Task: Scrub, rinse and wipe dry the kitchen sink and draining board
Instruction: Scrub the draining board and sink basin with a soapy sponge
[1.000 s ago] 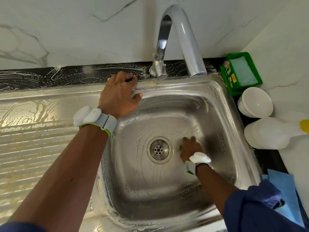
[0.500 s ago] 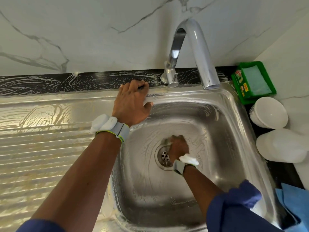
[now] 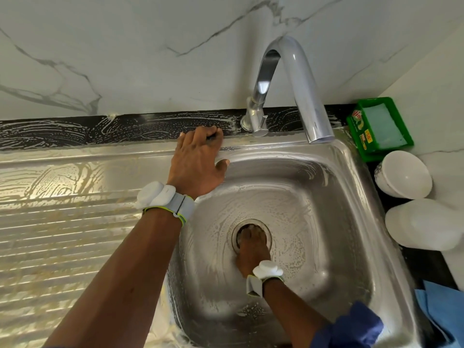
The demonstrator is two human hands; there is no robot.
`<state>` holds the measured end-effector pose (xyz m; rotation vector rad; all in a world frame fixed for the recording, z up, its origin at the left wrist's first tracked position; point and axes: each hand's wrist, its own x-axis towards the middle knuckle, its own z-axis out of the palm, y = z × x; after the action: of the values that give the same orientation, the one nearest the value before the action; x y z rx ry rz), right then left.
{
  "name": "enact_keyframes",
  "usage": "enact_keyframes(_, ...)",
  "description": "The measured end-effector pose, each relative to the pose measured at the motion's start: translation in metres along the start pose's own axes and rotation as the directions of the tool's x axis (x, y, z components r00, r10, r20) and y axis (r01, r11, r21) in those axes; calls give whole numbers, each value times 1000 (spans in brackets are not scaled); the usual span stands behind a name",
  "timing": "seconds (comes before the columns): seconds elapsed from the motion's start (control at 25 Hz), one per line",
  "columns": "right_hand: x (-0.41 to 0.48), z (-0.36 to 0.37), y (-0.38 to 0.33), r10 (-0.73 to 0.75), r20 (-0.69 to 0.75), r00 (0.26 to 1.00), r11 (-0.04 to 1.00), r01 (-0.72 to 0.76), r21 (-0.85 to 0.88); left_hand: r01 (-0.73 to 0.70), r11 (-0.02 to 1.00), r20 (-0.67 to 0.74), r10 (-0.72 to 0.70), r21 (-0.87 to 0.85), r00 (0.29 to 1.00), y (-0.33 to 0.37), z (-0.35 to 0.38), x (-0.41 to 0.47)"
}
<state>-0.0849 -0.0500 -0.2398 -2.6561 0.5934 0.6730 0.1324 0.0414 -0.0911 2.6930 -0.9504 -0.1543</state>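
Stainless sink (image 3: 339,222): square steel basin with rounded corners, filmed all over in thin soapy swirls, sitting right of the board and under the tap.
Drain (image 3: 268,234): round metal ring in the middle of the floor, mostly covered by fingers.
Right hand (image 3: 251,252): down in the bowl, fingers bunched and pressing into the drain. Can't tell if there's a scrub pad under them or not.
Draining board (image 3: 62,234): ribbed steel, streaked with yellowish lather, joined to the sink's left side.
Left hand (image 3: 195,164): spread on the back rim, thumb out over the bowl edge, fingertips bent onto the ledge. Just bracing, nothing gripped that I can see.
Stage: looks like scrubbing, with no rinse yet and the tap (image 3: 301,84) dry.
Black ledge (image 3: 125,129): glossy strip behind, smeared with foam.
Off to the right: green soap tray (image 3: 379,126), white bowl (image 3: 404,174), white bottle (image 3: 424,224) on its side, blue cloth (image 3: 442,312).
Risks: that bracing palm is on slick, soapy steel, so it could skid. Suds may hide in the drain ring and ribs after rinsing, and splash could soak the cloth before wiping.
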Motion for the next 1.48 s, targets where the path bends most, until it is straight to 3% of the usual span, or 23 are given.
enact_keyframes(0.12,6,-30,20,-35,145,989,972,0,235,9,1000,9,-9,8,1000,0,1,-2)
enact_keyframes(0.2,-1,-65,20,8,171,985,823,-104,559,15,1000,22,-15,5,1000,2,-5,0)
enact_keyframes(0.24,-6,-81,17,36,141,989,653,-130,746,20,1000,32,-20,-1,999,3,-8,1)
enact_keyframes(0.28,-14,-105,11,66,91,994,417,-110,902,23,1000,46,-23,-1,999,3,-10,2)
enact_keyframes(0.36,-34,-156,2,51,-51,997,-113,56,992,28,1000,76,-28,7,997,4,-15,3)
enact_keyframes(0.4,-48,-186,-4,30,-177,984,-258,179,950,29,999,83,-30,12,996,6,-18,2)
enact_keyframes(0.44,-61,-219,-9,26,-313,949,-303,305,903,37,999,92,-38,17,995,9,-22,2)
enact_keyframes(0.48,-70,-249,-16,28,-453,891,-286,441,851,45,999,103,-47,22,994,12,-24,4)
enact_keyframes(0.52,-76,-275,-23,46,-575,817,-184,573,799,55,998,116,-58,27,992,15,-26,4)
enact_keyframes(0.6,-87,-313,-40,69,-736,673,125,726,676,63,997,137,-69,50,988,21,-31,2)
enact_keyframes(0.76,-81,-332,-58,159,-801,578,553,620,557,78,993,170,-92,85,981,24,-27,0)
enact_keyframes(0.84,-80,-332,-62,21,-878,478,736,587,337,74,993,175,-90,94,980,25,-28,2)
enact_keyframes(0.92,-82,-327,-68,-188,-842,505,846,519,122,81,993,190,-97,88,977,25,-28,4)
enact_keyframes(1.0,-89,-316,-67,-344,-792,504,885,455,-95,87,992,197,-102,86,975,25,-27,5)
enact_keyframes(1.08,-99,-312,-60,-424,-777,465,857,484,-177,87,993,191,-100,77,976,24,-26,5)
enact_keyframes(1.16,-104,-330,-58,-335,-793,509,843,538,-11,86,994,185,-98,74,978,23,-26,5)
enact_keyframes(1.28,-85,-374,-75,-69,-766,639,822,471,319,88,994,175,-99,68,980,24,-27,6)
enact_keyframes(1.44,-80,-386,-81,-37,-626,779,754,433,494,102,993,179,-111,61,978,25,-26,7)
enact_keyframes(1.48,-86,-378,-81,-44,-619,784,721,454,524,103,993,175,-112,59,978,24,-27,8)
